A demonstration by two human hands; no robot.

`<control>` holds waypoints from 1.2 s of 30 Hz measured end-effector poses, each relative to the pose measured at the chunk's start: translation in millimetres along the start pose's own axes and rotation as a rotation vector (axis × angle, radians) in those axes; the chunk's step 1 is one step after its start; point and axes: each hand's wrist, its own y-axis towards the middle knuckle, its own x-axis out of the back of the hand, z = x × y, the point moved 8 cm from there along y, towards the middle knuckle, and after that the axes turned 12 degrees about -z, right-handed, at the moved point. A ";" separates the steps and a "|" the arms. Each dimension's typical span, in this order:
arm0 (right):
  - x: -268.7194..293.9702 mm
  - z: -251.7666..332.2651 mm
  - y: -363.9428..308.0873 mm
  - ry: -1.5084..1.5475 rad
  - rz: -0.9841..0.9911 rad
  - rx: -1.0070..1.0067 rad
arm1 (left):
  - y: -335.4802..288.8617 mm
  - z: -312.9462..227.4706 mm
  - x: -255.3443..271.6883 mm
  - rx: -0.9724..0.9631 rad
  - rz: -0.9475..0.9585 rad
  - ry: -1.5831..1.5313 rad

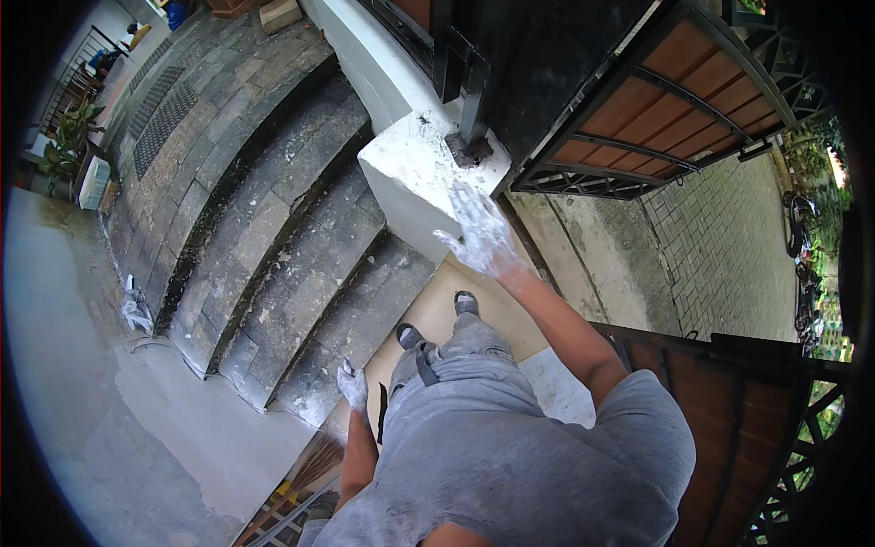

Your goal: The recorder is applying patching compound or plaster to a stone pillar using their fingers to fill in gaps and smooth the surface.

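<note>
My white-coated right hand (481, 235) is empty, thumb splayed, fingers slightly apart. White-painted masonry block (415, 169) is right at those fingertips, contact unclear. White-dusted left hand (353, 385) hangs well apart from it; can't tell its finger gap. For working the top, I'd use flat, light strokes, avoiding the rough broken hole (474, 157) beyond my right fingertips.

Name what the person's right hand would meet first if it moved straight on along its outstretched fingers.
The right hand would probably meet the white block first; depth is unclear, so the two may already be touching.
</note>
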 end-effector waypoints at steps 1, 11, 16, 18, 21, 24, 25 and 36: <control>1.2 -5.8 -2.4 -0.001 0.001 -0.003 | -1.1 -6.0 0.0 -0.001 0.003 0.001; -4.4 -10.6 -15.6 -0.051 -0.011 -0.053 | -6.2 -11.8 -20.7 0.036 0.157 0.083; 6.0 -30.9 -1.9 -0.102 -0.097 -0.118 | -7.7 -18.8 -27.6 -0.091 0.099 0.053; -4.0 -20.9 -6.2 -0.071 -0.038 -0.138 | -12.4 -30.3 -33.3 -0.064 0.170 0.086; -1.3 -11.2 -21.2 -0.006 0.038 -0.076 | -11.2 -6.8 -35.5 0.008 0.217 0.111; -4.1 -36.6 -22.1 -0.054 0.049 -0.065 | -8.8 -11.1 -40.2 -0.006 0.214 0.097; 0.1 -41.6 -15.0 -0.077 -0.017 -0.102 | -8.2 -12.2 -42.1 0.014 0.227 0.089; -5.3 -42.5 -17.8 -0.199 0.009 -0.240 | -7.1 -51.1 -39.8 0.023 0.222 -0.068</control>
